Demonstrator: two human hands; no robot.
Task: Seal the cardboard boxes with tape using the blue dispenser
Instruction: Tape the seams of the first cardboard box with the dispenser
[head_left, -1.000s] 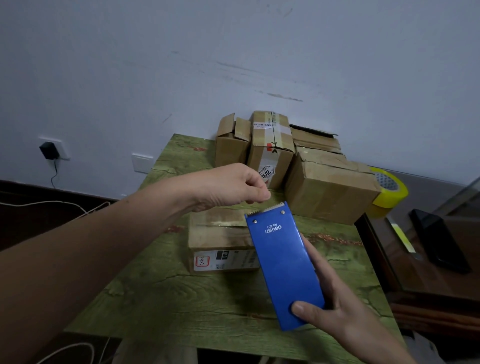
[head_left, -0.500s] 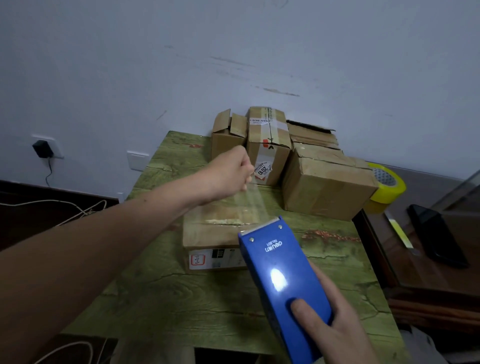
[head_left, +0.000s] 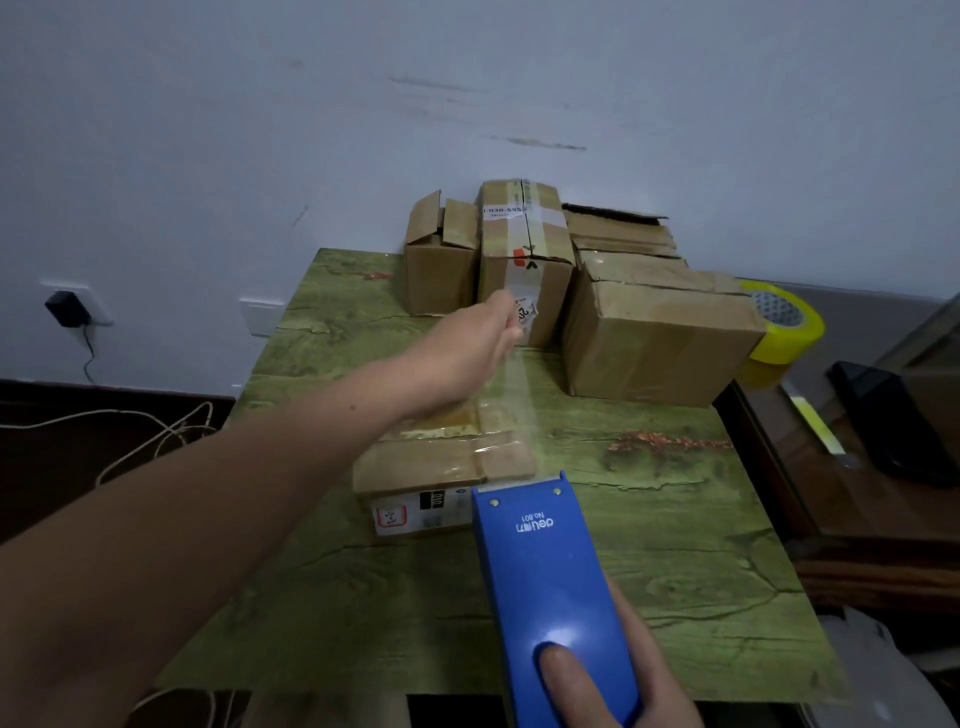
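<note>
Head view: left grip (head_left: 478, 338) pinches tape (head_left: 515, 405), right grip (head_left: 641, 675) holds dispenser (head_left: 540, 566), boxes (head_left: 654, 343) clustered behind.

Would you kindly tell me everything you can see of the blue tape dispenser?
The blue tape dispenser is a long, glossy body, plastic or painted metal by its look, with a white "deli No.801" mark, two small rivets and a toothed cutter at its far end. The right hand grips its near end, thumb on top. It points away over the green table. Clear tape stretches from its cutter to the left hand, which pinches the tape's end.
</note>
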